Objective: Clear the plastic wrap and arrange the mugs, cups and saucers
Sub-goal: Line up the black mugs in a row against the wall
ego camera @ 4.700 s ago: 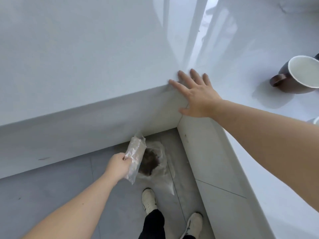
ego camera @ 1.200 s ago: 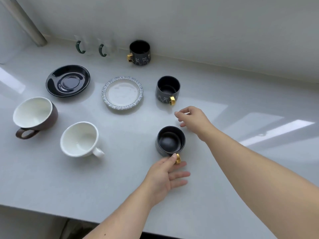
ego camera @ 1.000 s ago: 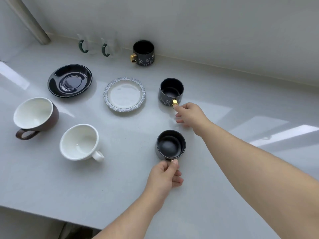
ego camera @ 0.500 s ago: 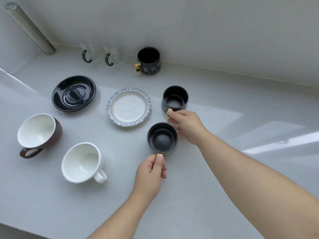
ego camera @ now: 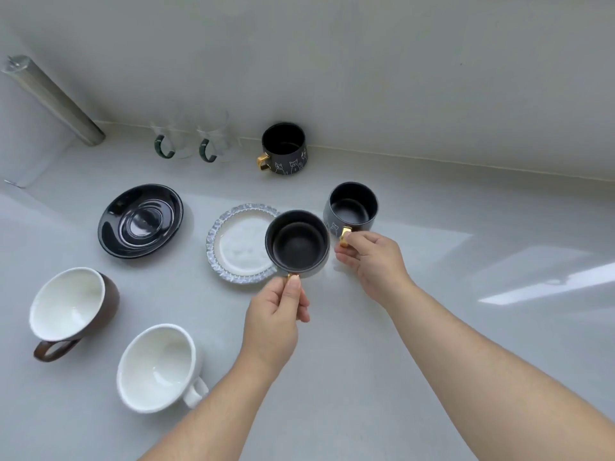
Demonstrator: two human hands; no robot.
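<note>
My left hand [ego camera: 276, 314] pinches the gold handle of a black mug [ego camera: 297, 242], holding it over the right edge of a white saucer with a blue-grey rim [ego camera: 233, 247]. My right hand [ego camera: 369, 257] grips the gold handle of a second black cat mug [ego camera: 352, 207] standing on the counter. A third black cat mug [ego camera: 284, 148] stands by the back wall. A black saucer [ego camera: 141, 220] lies to the left. A brown cup with a white inside [ego camera: 71, 306] and a white cup [ego camera: 159, 366] sit at the front left.
Two clear glass cups with dark green handles [ego camera: 191, 141] stand against the back wall. A metal pole [ego camera: 56, 101] leans in the back left corner. The white counter [ego camera: 466, 227] stretches away to the right.
My left hand has carried its black mug up and back, from the counter to over the white saucer's edge. My right hand has closed on the second mug's handle.
</note>
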